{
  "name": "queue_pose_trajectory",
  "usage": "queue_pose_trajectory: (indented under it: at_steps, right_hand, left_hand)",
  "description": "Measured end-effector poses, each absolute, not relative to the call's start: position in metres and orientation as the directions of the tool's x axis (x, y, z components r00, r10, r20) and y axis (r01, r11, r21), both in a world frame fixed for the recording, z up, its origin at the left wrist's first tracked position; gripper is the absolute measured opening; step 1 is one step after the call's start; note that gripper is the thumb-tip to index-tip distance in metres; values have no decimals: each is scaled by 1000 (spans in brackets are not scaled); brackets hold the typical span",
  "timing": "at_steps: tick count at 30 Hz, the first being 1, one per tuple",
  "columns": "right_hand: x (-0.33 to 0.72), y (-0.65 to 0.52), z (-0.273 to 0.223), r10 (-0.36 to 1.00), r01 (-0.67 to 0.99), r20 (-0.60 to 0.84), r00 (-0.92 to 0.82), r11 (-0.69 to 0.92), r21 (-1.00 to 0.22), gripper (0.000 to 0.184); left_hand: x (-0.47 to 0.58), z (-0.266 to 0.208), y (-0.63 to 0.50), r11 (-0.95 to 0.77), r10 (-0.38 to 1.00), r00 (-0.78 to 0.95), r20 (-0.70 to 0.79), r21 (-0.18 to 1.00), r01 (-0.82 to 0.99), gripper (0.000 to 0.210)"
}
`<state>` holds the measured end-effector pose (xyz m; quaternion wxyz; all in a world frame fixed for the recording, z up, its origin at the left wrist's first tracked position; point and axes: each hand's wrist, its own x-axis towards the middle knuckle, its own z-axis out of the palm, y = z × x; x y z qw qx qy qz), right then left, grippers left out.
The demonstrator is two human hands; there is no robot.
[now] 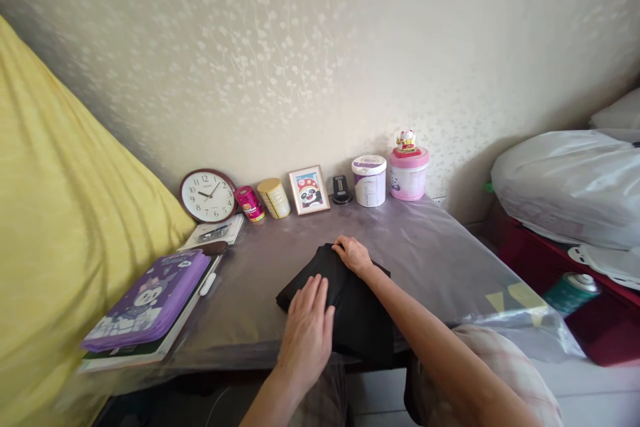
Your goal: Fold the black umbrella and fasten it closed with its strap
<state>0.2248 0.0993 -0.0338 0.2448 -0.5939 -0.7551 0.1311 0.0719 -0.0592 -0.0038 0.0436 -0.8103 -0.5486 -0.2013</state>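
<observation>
A folded black cloth [357,320] lies on the table in front of me, its lower part hanging over the front edge. My left hand [309,320] rests on its left side, fingers stretched out and lying flat. At the far edge of the fabric, my right hand [353,255] has its fingers curled and closed on the cloth. My right forearm passes over the cloth's right side and hides part of it.
A clear plastic cover lies over the table [425,260]. Along the wall stand a clock [207,195], cans, a picture frame [309,190], and two tubs, one topped by a cat figurine [407,142]. A purple case [150,300] sits on books at left. White bags [570,180] are at right.
</observation>
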Motion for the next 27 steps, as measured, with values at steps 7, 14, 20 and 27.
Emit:
queue_pose_trajectory:
  at_steps: [7,14,20,27]
  right_hand:
    - [224,99,-32,958,845,214,-190,271,-461,18]
    - [223,101,-33,957,850,203,-207,278,-447,19]
    - [225,98,-21,939,836,243,-242,329,-440,21]
    - [216,60,-5,633,575,379,-675,773,-267,31]
  left_hand:
    - [94,-27,-35,-307,940,303,156,0,952,54]
    - [63,-36,-42,-261,959,251,129,66,963,54]
    - [58,-40,-48,-240,965,219,142,148,959,55]
    - [57,-42,-46,-238,961,188,201,267,934,53]
